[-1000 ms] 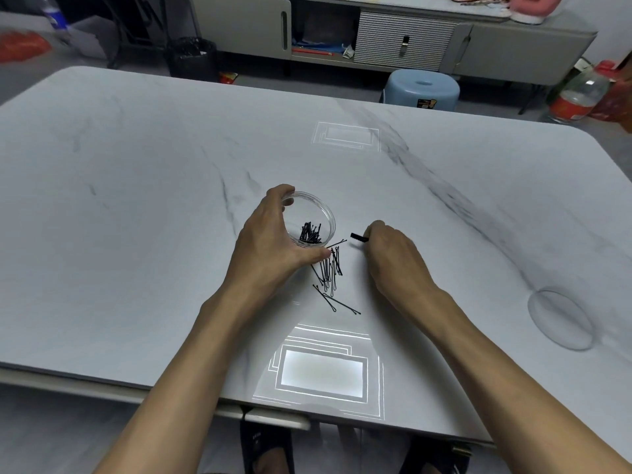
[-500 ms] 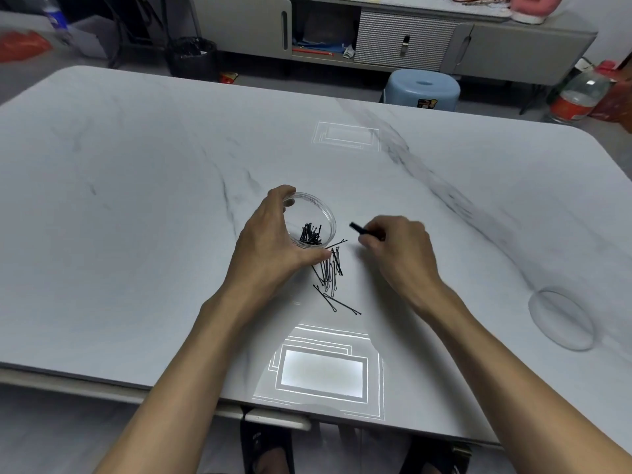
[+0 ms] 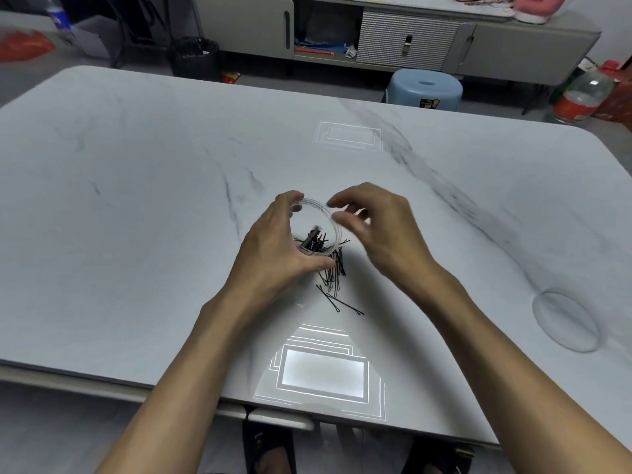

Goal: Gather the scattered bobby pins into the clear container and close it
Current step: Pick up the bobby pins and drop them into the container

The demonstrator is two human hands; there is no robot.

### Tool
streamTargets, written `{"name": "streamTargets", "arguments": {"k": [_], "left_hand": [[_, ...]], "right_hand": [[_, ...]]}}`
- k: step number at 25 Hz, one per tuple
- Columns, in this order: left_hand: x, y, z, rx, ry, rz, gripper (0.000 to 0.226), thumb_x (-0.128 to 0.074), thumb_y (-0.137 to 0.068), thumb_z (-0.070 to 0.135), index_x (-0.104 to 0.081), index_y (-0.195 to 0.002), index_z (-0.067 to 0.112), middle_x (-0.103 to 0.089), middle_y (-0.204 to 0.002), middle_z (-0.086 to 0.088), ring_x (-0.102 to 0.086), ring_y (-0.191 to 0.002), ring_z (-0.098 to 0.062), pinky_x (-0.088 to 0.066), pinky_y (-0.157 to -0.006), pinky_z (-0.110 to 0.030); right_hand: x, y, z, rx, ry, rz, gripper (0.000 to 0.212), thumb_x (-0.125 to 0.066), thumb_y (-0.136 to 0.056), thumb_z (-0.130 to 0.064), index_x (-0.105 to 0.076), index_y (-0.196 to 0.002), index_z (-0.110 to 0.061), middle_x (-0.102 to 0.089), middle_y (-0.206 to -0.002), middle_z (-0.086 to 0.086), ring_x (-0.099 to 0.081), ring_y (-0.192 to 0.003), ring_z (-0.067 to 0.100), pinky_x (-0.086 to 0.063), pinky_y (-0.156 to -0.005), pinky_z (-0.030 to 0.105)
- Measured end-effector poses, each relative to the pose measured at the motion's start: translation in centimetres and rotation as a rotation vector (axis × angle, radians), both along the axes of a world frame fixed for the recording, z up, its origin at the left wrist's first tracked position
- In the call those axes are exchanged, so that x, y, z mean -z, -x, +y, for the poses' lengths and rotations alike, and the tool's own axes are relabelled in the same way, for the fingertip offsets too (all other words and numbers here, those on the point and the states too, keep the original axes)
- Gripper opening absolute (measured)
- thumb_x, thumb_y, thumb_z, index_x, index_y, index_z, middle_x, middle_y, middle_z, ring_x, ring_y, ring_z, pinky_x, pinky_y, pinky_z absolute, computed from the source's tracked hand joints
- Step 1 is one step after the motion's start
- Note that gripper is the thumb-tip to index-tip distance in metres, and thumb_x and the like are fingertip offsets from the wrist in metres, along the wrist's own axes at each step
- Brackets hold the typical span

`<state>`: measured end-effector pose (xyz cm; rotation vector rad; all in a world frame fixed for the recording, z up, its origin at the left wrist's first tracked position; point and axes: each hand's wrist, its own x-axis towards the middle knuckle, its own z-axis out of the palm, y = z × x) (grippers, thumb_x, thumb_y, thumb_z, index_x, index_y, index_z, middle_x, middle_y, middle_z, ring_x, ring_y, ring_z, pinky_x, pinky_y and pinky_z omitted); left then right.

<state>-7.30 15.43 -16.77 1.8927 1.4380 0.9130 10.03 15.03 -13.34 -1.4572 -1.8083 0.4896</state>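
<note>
A small round clear container (image 3: 319, 213) stands on the white marble table (image 3: 136, 200) and holds several black bobby pins (image 3: 314, 242). My left hand (image 3: 277, 248) wraps around its left and near side. My right hand (image 3: 379, 227) hovers at the container's right rim, blurred by motion, with its fingers spread and nothing visible in them. More loose bobby pins (image 3: 337, 282) lie on the table just in front of the container. The clear round lid (image 3: 566, 319) lies flat at the table's right.
Bright lamp reflections (image 3: 323, 374) show near the table's front edge and further back. Beyond the far edge stand a blue stool (image 3: 425, 90), a black bin (image 3: 195, 58) and a grey cabinet (image 3: 410, 32). A bottle (image 3: 581, 97) stands on the floor at the right.
My right hand has carried the pinched bobby pins from the table up to the container's rim and opened its fingers. The pins it held now lie in the container. My left hand stayed put.
</note>
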Motion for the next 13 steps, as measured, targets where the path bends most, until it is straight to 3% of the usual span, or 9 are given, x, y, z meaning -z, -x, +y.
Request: {"name": "streamTargets", "arguments": {"k": [2,5,7,13], "left_hand": [[0.1,0.5,0.1,-0.027,0.0,-0.007,0.098,-0.089,-0.051,0.043,-0.039,-0.134,0.03,-0.053,-0.126,0.014,-0.048,-0.117,-0.001,-0.035,-0.087,-0.019],[0.3,1.3,0.4,-0.08,0.011,-0.015,0.098,-0.091,-0.05,0.042,-0.039,-0.134,0.033,-0.054,-0.126,0.014,-0.049,-0.117,-0.002,-0.036,-0.087,-0.02],[0.5,1.8,0.5,-0.105,0.007,-0.021,0.099,-0.091,-0.05,0.042,-0.04,-0.134,0.032,-0.055,-0.125,0.014,-0.049,-0.116,-0.002,-0.035,-0.086,-0.02],[0.7,2.5,0.7,-0.116,0.006,-0.026,0.098,-0.091,-0.051,0.041,-0.04,-0.133,0.032,-0.053,-0.122,0.016,-0.047,-0.113,0.0,-0.033,-0.081,-0.012]], "right_hand": [[1.2,-1.2,0.7,0.101,0.038,0.046,0.017,-0.065,-0.087,-0.005,-0.074,-0.098,-0.014,-0.072,-0.096,0.0,-0.062,-0.082,0.007,-0.045,-0.079,0.012],[3.8,-1.8,1.3,0.122,0.19,-0.152,0.02,-0.064,-0.089,-0.008,-0.074,-0.104,-0.016,-0.071,-0.102,0.002,-0.063,-0.09,0.015,-0.049,-0.087,0.029],[5.0,-1.6,1.5,0.063,0.247,-0.223,0.021,-0.068,-0.086,-0.009,-0.074,-0.104,-0.016,-0.069,-0.105,0.003,-0.062,-0.095,0.02,-0.048,-0.088,0.033],[5.9,-1.1,2.0,0.056,0.275,-0.218,0.009,-0.068,-0.084,-0.015,-0.074,-0.09,-0.02,-0.061,-0.085,-0.006,-0.059,-0.086,0.015,-0.041,-0.073,0.026]]}}
